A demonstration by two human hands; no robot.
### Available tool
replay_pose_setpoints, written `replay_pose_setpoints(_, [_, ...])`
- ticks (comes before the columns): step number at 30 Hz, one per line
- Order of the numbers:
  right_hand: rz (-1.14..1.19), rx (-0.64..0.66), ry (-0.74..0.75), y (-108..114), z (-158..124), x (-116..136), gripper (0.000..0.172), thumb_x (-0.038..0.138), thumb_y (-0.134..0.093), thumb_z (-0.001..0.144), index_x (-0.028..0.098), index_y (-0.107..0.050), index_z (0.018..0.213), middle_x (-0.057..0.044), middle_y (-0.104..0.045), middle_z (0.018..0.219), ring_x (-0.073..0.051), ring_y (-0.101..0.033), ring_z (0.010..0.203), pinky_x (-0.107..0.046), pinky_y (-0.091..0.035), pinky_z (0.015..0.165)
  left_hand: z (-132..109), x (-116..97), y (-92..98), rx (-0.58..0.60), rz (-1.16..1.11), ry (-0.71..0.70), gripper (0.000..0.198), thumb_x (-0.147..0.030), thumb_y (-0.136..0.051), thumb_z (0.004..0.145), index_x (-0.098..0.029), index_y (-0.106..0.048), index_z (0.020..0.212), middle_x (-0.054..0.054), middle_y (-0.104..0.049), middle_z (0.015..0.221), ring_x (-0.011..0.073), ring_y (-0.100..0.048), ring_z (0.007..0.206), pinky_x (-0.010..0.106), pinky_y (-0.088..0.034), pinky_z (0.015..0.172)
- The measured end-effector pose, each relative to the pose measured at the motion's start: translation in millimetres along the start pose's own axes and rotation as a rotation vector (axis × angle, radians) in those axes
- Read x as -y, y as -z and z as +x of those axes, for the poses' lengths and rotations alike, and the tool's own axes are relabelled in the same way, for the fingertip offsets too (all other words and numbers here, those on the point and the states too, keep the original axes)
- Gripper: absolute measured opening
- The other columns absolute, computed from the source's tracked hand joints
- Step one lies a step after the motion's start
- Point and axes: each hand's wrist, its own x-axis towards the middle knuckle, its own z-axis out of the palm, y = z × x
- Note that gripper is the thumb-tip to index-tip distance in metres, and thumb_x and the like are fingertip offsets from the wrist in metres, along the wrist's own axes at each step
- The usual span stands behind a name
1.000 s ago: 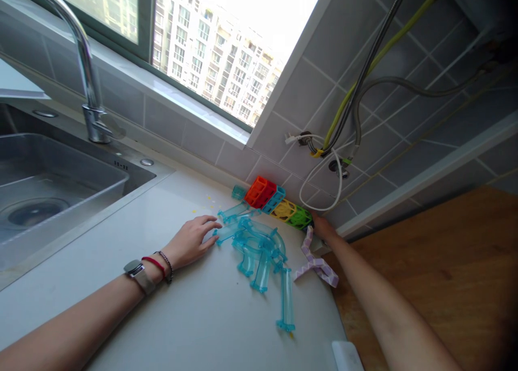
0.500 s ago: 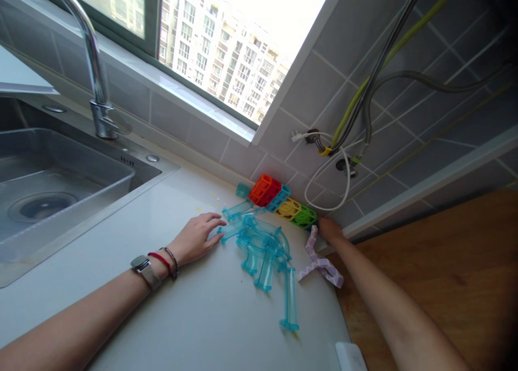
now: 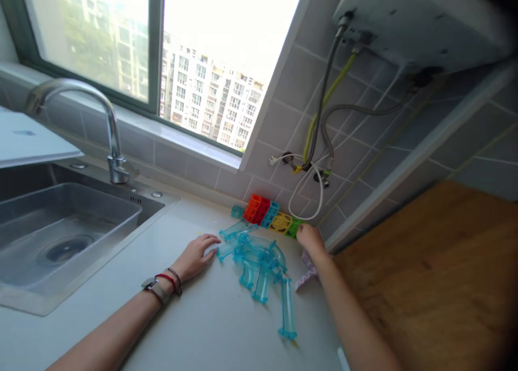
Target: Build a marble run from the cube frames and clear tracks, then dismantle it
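Note:
My left hand (image 3: pixel 197 256) rests on the white countertop with its fingers spread and slightly bent. The fingertips are beside the end of a translucent blue track piece (image 3: pixel 229 249) in a loose heap of such pieces. My right hand (image 3: pixel 311 239) is closed at the right end of a row of hollow building blocks. It touches or nearly touches the green block (image 3: pixel 294 227), and its curled fingers hide whatever they hold. Left of that stand a yellow block (image 3: pixel 280 222), a blue block (image 3: pixel 270 213) and a red block (image 3: pixel 256 208). A lilac zigzag toy (image 3: pixel 307 271) lies partly under my right wrist.
A sink (image 3: pixel 151 212) with a clear plastic basin (image 3: pixel 135 214) and a curved tap (image 3: pixel 114 139) is at the left. A tiled wall with hoses and a hanging white cable (image 3: pixel 322 198) rises behind the blocks. One straight blue track piece (image 3: pixel 287 309) lies nearer me.
My right hand has come from beyond the green block's end to its near side, now covering part of the lilac toy. The camera has tilted up. My left hand stays by the track pieces.

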Motion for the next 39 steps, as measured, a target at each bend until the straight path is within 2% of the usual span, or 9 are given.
replay_pose_setpoints(5, [0.285,-0.193,0.039,-27.1,-130.2,26.6,0.034,0.016,-0.046,0.094,0.017,-0.067,0.120,-0.014,-0.068,0.122,-0.024,-0.063,0.116,-0.035,-0.049,0.100,1.4,7.3,0.7,-0.018,0.005,-0.017,0.032,-0.041,-0.051,0.093,-0.021,-0.068,0.113,0.010,-0.069,0.118,0.0250,-0.064,0.112,0.041,-0.048,0.103])
replay_pose_setpoints(7, [0.517,-0.412,0.144,-51.3,-189.6,26.8,0.031,0.021,-0.045,0.097,0.019,-0.066,0.119,-0.014,-0.064,0.125,-0.026,-0.059,0.118,-0.042,-0.049,0.103,3.0,10.4,-0.2,-0.029,0.011,0.005,0.035,-0.041,-0.052,0.091,-0.021,-0.067,0.116,0.010,-0.070,0.118,0.0249,-0.066,0.110,0.040,-0.050,0.101])
replay_pose_setpoints(9, [0.654,-0.525,0.177,-75.9,-243.8,24.5,0.033,0.023,-0.047,0.097,0.024,-0.060,0.127,-0.013,-0.059,0.130,-0.028,-0.056,0.123,-0.048,-0.049,0.102,4.3,11.2,-0.9,-0.034,0.020,0.033,0.037,-0.042,-0.052,0.090,-0.020,-0.066,0.117,0.010,-0.071,0.115,0.0245,-0.067,0.107,0.040,-0.051,0.099])
replay_pose_setpoints(11, [0.704,-0.574,0.150,-93.9,-285.4,22.6,0.034,0.019,-0.049,0.095,0.025,-0.059,0.127,-0.012,-0.057,0.131,-0.029,-0.055,0.123,-0.050,-0.050,0.102,5.1,8.6,-0.2,-0.016,0.050,0.044,0.036,-0.043,-0.052,0.089,-0.020,-0.068,0.110,0.009,-0.073,0.110,0.0248,-0.068,0.104,0.040,-0.051,0.097])
replay_pose_setpoints(13, [0.714,-0.529,0.123,-102.2,-309.9,22.2,0.039,0.017,-0.051,0.091,0.025,-0.058,0.128,-0.012,-0.055,0.134,-0.030,-0.053,0.125,-0.051,-0.050,0.103,5.5,2.0,2.1,0.014,0.095,0.038,0.034,-0.044,-0.051,0.088,-0.021,-0.071,0.103,0.009,-0.074,0.107,0.0255,-0.068,0.102,0.041,-0.051,0.097])
replay_pose_setpoints(17, [0.765,-0.376,0.110,-97.2,-318.7,22.9,0.040,0.014,-0.053,0.087,0.024,-0.061,0.125,-0.012,-0.053,0.137,-0.030,-0.052,0.128,-0.049,-0.048,0.106,3.1,-19.7,9.9,0.043,0.174,0.045,0.034,-0.044,-0.049,0.085,-0.020,-0.071,0.097,0.011,-0.074,0.103,0.0273,-0.068,0.099,0.043,-0.050,0.095])
replay_pose_setpoints(22, [0.843,-0.375,0.110,-89.6,-313.8,22.1,0.035,0.012,-0.055,0.083,0.023,-0.066,0.115,-0.014,-0.056,0.131,-0.032,-0.055,0.123,-0.051,-0.048,0.105,-17.8,-43.9,24.1,0.039,0.222,0.110,0.030,-0.042,-0.050,0.083,-0.020,-0.069,0.092,0.010,-0.075,0.100,0.0274,-0.069,0.098,0.041,-0.051,0.092])
replay_pose_setpoints(33, [0.891,-0.362,0.125,-90.4,-315.6,17.2,0.028,0.017,-0.053,0.086,0.020,-0.068,0.109,-0.014,-0.057,0.127,-0.031,-0.055,0.122,-0.050,-0.046,0.106,-119.5,-70.2,74.3,0.052,0.231,0.218,0.024,-0.040,-0.054,0.081,-0.022,-0.068,0.087,0.011,-0.074,0.107,0.0291,-0.068,0.107,0.045,-0.050,0.099])
replay_pose_setpoints(39, [0.887,-0.359,0.126,-92.2,-315.6,14.1,0.026,0.020,-0.051,0.089,0.019,-0.067,0.110,-0.014,-0.056,0.127,-0.030,-0.054,0.122,-0.049,-0.045,0.107,-178.5,-90.6,84.8,0.036,0.221,0.275,0.026,-0.043,-0.055,0.084,-0.022,-0.069,0.089,0.013,-0.070,0.116,0.0317,-0.064,0.114,0.050,-0.049,0.102])
